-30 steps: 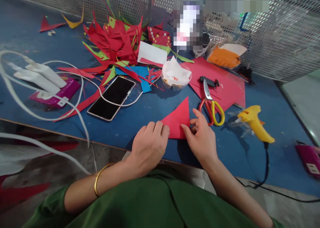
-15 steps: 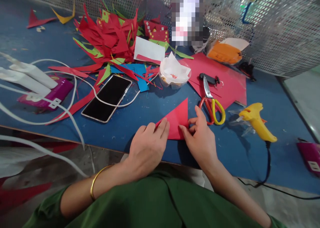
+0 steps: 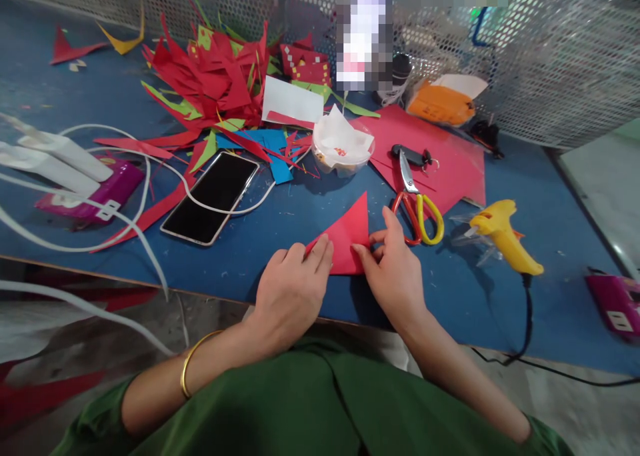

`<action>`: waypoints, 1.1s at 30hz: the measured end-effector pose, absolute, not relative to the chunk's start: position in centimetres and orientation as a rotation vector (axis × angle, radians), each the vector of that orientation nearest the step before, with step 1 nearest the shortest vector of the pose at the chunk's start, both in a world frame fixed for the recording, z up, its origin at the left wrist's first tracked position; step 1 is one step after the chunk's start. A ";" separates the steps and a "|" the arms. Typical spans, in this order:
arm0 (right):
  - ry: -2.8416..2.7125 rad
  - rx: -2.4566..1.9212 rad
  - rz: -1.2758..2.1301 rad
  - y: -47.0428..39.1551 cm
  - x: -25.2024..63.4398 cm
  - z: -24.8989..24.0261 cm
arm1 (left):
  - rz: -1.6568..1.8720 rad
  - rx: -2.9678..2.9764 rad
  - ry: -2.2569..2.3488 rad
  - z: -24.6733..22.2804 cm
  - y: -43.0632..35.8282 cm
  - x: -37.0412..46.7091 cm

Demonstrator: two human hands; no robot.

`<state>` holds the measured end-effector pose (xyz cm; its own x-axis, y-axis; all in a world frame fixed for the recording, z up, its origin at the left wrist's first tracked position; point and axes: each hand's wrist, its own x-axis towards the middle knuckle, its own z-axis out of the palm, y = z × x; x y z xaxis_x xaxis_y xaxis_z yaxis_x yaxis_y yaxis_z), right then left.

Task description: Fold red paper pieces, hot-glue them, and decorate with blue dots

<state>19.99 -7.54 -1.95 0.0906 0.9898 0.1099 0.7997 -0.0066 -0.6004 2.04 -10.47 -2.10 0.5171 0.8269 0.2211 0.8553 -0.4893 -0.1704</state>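
Observation:
A folded triangle of red paper [image 3: 349, 239] lies at the table's front edge between my hands, its point directed away from me. My left hand [image 3: 293, 289] presses its left side with bent fingers held close together; the fingertips partly cover the paper. On the right edge, my right hand [image 3: 395, 269] pinches the paper between thumb and fingers, with the index finger raised. Just beyond that hand are scissors [image 3: 416, 199] with one red and one yellow handle loop, lying partly on larger red sheets [image 3: 445, 156].
A yellow glue gun [image 3: 507, 236] lies at the right with its black cord. On the left are a phone [image 3: 210, 199], white cables and a purple power strip [image 3: 117, 186]. Red paper scraps [image 3: 220, 69] heap at the back, near a clear bowl [image 3: 343, 149] with white paper.
The whole view has shifted slightly, so most things appear a little further left. Both hands keep nearly the same hold on the red paper.

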 end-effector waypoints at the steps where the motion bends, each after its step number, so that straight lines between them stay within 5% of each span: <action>1: -1.754 -1.853 0.471 -7.5 20.0 -2.0 | -0.163 -2.503 -1.418 -2.1 -10.5 2.0; 15: -1.795 -1.707 0.250 -8.8 21.7 -1.0 | -0.229 -2.513 -1.504 -1.6 -10.5 2.4; 23: -2.424 -1.053 -0.014 -13.2 21.6 -1.7 | -0.215 -2.506 -1.476 -1.7 -11.0 2.7; 33: -2.617 -1.000 -0.120 -13.7 19.7 -2.7 | -0.294 -2.531 -1.526 -1.5 -10.9 2.4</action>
<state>19.67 -13.74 -2.67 -0.6965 0.6328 0.3384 0.6610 0.7493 -0.0404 2.39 -10.91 -1.46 0.4566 0.8523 0.2553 0.8861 -0.4613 -0.0449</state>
